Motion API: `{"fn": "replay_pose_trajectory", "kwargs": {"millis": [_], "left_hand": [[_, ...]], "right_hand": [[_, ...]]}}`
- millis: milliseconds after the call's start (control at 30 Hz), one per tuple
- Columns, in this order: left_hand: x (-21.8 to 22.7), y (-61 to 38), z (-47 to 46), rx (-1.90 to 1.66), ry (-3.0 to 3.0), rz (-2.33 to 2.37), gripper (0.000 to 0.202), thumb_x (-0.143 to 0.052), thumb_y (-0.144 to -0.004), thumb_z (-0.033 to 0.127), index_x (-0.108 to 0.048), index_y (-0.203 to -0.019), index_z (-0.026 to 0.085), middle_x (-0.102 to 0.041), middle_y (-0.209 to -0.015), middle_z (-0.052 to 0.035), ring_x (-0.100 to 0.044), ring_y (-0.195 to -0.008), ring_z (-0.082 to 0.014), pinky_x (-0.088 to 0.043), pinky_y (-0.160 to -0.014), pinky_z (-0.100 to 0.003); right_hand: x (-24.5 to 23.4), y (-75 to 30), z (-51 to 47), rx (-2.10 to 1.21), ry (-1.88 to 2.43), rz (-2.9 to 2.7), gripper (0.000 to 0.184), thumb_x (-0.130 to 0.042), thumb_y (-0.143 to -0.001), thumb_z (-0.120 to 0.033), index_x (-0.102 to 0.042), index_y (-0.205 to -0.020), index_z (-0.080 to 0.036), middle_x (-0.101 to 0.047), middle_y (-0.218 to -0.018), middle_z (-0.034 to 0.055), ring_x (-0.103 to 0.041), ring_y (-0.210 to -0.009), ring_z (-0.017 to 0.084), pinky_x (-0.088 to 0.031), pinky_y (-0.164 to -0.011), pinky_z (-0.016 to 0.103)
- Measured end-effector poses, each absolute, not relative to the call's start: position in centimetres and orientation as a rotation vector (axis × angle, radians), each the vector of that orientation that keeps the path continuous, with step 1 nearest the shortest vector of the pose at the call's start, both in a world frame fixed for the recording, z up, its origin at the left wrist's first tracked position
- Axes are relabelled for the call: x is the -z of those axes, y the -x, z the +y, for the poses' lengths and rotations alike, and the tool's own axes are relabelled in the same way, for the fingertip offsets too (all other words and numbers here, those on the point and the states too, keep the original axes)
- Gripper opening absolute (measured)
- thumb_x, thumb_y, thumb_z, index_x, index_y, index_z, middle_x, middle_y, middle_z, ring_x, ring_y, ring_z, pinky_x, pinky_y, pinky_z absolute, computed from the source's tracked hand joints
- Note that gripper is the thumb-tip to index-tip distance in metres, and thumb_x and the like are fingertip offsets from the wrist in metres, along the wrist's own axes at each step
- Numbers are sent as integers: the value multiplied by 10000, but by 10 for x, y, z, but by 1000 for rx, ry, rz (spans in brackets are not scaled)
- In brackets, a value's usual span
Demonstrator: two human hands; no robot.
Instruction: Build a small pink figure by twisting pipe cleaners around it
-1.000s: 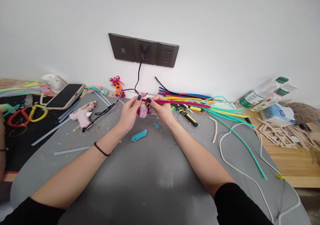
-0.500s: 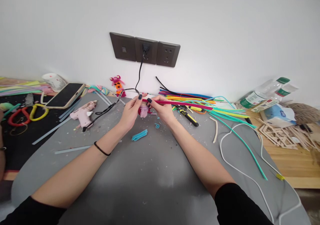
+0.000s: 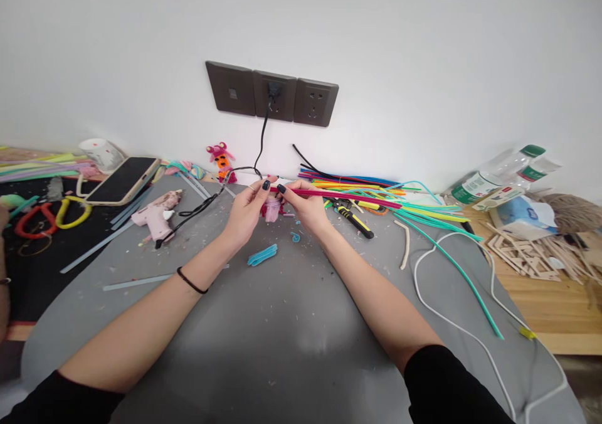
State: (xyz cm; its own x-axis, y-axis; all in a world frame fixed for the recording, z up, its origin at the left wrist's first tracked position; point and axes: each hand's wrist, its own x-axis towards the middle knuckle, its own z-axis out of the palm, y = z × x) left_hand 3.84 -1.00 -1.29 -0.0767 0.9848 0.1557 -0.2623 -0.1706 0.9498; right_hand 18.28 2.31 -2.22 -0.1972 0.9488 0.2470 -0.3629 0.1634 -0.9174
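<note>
Both hands meet at the back middle of the grey mat [image 3: 282, 323]. My left hand [image 3: 247, 211] pinches the near end of a long magenta pipe cleaner [image 3: 348, 196]. My right hand [image 3: 305, 206] pinches the same pipe cleaner just to the right; it runs off to the right over the pile. Below the fingertips sits a small pink pipe-cleaner figure [image 3: 271, 209], partly hidden by the hands. I cannot tell whether a hand touches it.
A pile of coloured pipe cleaners [image 3: 376, 192] and yellow-black pliers [image 3: 353, 218] lie to the right. A pink glue gun [image 3: 157, 214] with a black cord, a phone [image 3: 123, 179], scissors [image 3: 51, 217], a blue folded piece [image 3: 261, 255], a white cord [image 3: 451, 323], wooden sticks [image 3: 531, 251] and bottles [image 3: 498, 176] surround.
The hands have shifted only slightly, with the fingertips drawn a little closer together on the magenta pipe cleaner. Nothing else has moved.
</note>
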Motion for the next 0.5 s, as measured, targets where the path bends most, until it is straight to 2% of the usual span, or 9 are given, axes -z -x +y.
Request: {"fn": "replay_pose_trajectory", "kwargs": {"millis": [167,333,500], "left_hand": [[14,-38,-10,-1512,-1094,973,549,-820,-730,641,-787,-1042,190,-788,-952,-88,-723,-889,-204,-545,-781,-285],[10,-39,-11,-1520,-1062,943,532,-848,-702,627,-791,-996,188,-789,-1003,-107,-725,-949,-230,-534,-709,-277],[9,-40,-11,-1531,-1015,927,509,-869,-685,605,-800,-962,184,-792,-990,-100,-715,-926,-239,-513,-644,-270]], "right_hand": [[23,-183,24,-1380,638,-1204,322,-868,-715,-478,-698,-711,-204,-708,-713,-7,-590,-658,123,-498,-683,282],[18,-183,22,-1495,640,-1121,354,-912,-642,-490,-716,-722,-206,-702,-720,-10,-589,-679,122,-485,-684,276],[17,-184,23,-1570,614,-1008,391,-947,-585,-467,-678,-701,-208,-663,-694,-32,-556,-648,105,-468,-659,261]]}}
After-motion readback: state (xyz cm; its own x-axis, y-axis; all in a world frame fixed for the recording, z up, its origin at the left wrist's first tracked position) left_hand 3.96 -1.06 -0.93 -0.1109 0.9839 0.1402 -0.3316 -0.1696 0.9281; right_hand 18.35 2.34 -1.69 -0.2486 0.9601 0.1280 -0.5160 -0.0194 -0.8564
